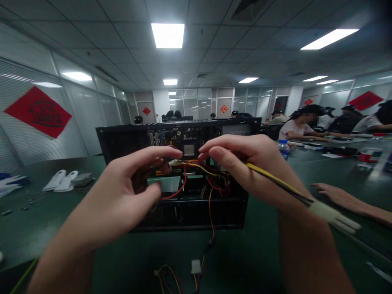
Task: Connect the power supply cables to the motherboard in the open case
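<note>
An open black computer case (pixel 196 214) lies on the green table, its circuit board (pixel 196 141) and wires showing. My left hand (pixel 128 192) is over the case's left part, fingers curved and thumb apart from them, near a small white connector (pixel 176 162) on colored wires; no grip on it can be made out. My right hand (pixel 245 163) is closed around a bundle of cables above the right part. Yellow and black wires (pixel 275 183) run out of that hand to a white plug (pixel 333 216) over my right forearm. A red wire (pixel 183 183) loops between the hands.
A white connector (pixel 196 266) with thin wires lies in front of the case. White slipper-like items (pixel 61 180) and a grey block (pixel 82 179) are at left. Bottles (pixel 283 150) and another person's hand (pixel 333 194) are at right; people sit behind.
</note>
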`<state>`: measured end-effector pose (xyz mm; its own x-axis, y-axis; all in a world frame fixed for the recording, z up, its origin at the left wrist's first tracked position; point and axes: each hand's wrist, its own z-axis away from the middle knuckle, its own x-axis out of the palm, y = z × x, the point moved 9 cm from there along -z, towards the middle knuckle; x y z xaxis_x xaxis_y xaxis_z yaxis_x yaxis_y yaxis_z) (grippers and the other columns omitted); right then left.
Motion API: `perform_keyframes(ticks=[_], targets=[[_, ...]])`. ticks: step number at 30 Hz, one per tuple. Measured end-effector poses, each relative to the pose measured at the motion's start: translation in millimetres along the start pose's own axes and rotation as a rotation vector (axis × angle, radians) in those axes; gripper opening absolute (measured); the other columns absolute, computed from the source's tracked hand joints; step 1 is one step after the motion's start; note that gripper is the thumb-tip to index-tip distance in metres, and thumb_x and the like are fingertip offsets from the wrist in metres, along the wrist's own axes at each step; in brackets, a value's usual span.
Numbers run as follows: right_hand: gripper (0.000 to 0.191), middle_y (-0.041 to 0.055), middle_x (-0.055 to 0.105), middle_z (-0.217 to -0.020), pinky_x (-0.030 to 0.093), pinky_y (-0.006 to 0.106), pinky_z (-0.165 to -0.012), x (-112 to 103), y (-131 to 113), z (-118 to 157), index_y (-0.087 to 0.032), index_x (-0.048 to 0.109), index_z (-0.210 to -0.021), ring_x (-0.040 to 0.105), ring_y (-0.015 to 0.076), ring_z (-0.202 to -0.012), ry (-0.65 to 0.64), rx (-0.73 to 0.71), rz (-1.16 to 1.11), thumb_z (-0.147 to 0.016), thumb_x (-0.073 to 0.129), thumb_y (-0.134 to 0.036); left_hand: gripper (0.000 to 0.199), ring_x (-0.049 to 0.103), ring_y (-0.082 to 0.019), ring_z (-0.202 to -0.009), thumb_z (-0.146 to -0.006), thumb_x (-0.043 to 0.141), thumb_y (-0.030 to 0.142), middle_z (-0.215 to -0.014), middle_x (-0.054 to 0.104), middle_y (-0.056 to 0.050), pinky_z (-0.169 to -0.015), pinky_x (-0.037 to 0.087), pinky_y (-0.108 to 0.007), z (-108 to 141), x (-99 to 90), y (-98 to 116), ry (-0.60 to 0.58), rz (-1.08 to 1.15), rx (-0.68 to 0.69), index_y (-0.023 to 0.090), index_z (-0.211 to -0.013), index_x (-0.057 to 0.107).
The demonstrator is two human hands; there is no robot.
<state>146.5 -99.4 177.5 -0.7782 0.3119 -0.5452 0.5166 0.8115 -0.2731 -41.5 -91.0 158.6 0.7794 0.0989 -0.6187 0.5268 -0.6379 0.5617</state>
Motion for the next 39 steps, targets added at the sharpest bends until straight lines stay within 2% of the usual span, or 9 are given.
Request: perform_keyframes(ticks=[5,10,16,20,27,31,34,37,39], targets=[[0.028,0.0026,0.069,-0.079,0.042,0.024,-0.063,32.8,-1.0,-3.5,-0.016,0.074,-0.095,0.059,0.0128,-0.069,-0.167,-0.021,-0.036,-0.096,0.067,-0.044,0.052,0.069,-0.027,-0.114,-0.084,0.064,0.022,-0.123,0.074,-0.008,-0.098,0.059,-0.035,-3.2,21.5,3.1,-0.097,0.01,0.038,0.021,-0.136,0.065],[0.029,0.0023,0.068,-0.08,0.041,0.024,-0.064,33.8,11.3,-4.0,-0.015,0.072,-0.103,0.059,0.0129,-0.071,-0.194,0.026,-0.026,-0.093,0.07,-0.043,0.054,0.067,-0.028,-0.12,-0.087,0.069,0.029,-0.131,0.07,-0.01,-0.101,0.059,-0.035,-0.1,17.8,0.7,-0.155,0.098,0.035,0.023,-0.14,0.061],[0.026,0.0014,0.069,-0.078,0.042,0.022,-0.062,42.7,4.3,2.5,-0.015,0.075,-0.107,0.059,0.011,-0.068,-0.37,0.012,-0.167,-0.097,0.065,-0.037,0.075,0.064,-0.031,-0.126,-0.082,0.078,0.031,-0.139,0.066,-0.007,-0.097,0.061,-0.034,19.2,18.8,5.4,-0.31,0.109,0.1,0.034,-0.151,0.05],[0.024,0.0015,0.068,-0.074,0.041,0.021,-0.057,33.5,8.7,2.3,-0.014,0.075,-0.101,0.058,0.0103,-0.064,-0.306,0.031,-0.227,-0.096,0.065,-0.034,0.065,0.069,-0.028,-0.117,-0.088,0.072,0.037,-0.132,0.07,-0.003,-0.091,0.063,-0.033,23.5,17.5,6.6,-0.336,0.136,0.123,0.041,-0.149,0.051],[0.024,0.0025,0.066,-0.072,0.04,0.022,-0.05,7.7,25.4,2.1,-0.015,0.076,-0.097,0.056,0.0114,-0.061,-0.086,0.138,-0.217,-0.091,0.068,-0.037,0.047,0.075,-0.021,-0.085,-0.091,0.07,0.039,-0.101,0.078,-0.005,-0.067,0.063,-0.026,7.9,13.9,-7.0,-0.321,0.023,0.015,0.031,-0.137,0.066],[0.029,0.0031,0.066,-0.072,0.039,0.023,-0.05,9.3,28.9,2.5,-0.015,0.077,-0.103,0.055,0.0122,-0.06,-0.137,0.166,-0.209,-0.092,0.067,-0.039,0.03,0.075,-0.019,-0.079,-0.089,0.072,0.042,-0.095,0.08,-0.003,-0.065,0.062,-0.024,-1.9,5.1,-12.3,-0.19,-0.121,0.017,0.027,-0.114,0.078],[0.034,0.002,0.063,-0.067,0.036,0.024,-0.049,17.8,31.7,5.8,-0.015,0.078,-0.091,0.052,0.0114,-0.057,-0.265,0.168,-0.165,-0.096,0.062,-0.045,0.024,0.074,-0.018,-0.076,-0.088,0.072,0.044,-0.09,0.079,-0.002,-0.065,0.061,-0.024,-3.7,-4.9,-6.4,-0.043,-0.14,0.063,0.025,-0.1,0.081],[0.045,0.0002,0.057,-0.062,0.033,0.024,-0.049,29.0,26.3,9.8,-0.016,0.073,-0.074,0.049,0.0102,-0.056,-0.402,0.13,-0.156,-0.098,0.059,-0.052,0.024,0.072,-0.018,-0.07,-0.087,0.072,0.045,-0.082,0.078,-0.002,-0.062,0.06,-0.024,-1.8,-11.4,1.4,0.072,-0.15,0.09,0.024,-0.095,0.081],[0.042,0.0006,0.062,-0.069,0.035,0.023,-0.052,30.1,16.9,7.5,-0.016,0.075,-0.082,0.051,0.0105,-0.059,-0.382,0.089,-0.182,-0.098,0.059,-0.052,0.023,0.071,-0.017,-0.069,-0.087,0.072,0.044,-0.08,0.077,-0.001,-0.064,0.06,-0.024,-0.6,-12.0,6.1,0.118,-0.171,0.105,0.024,-0.094,0.081]])
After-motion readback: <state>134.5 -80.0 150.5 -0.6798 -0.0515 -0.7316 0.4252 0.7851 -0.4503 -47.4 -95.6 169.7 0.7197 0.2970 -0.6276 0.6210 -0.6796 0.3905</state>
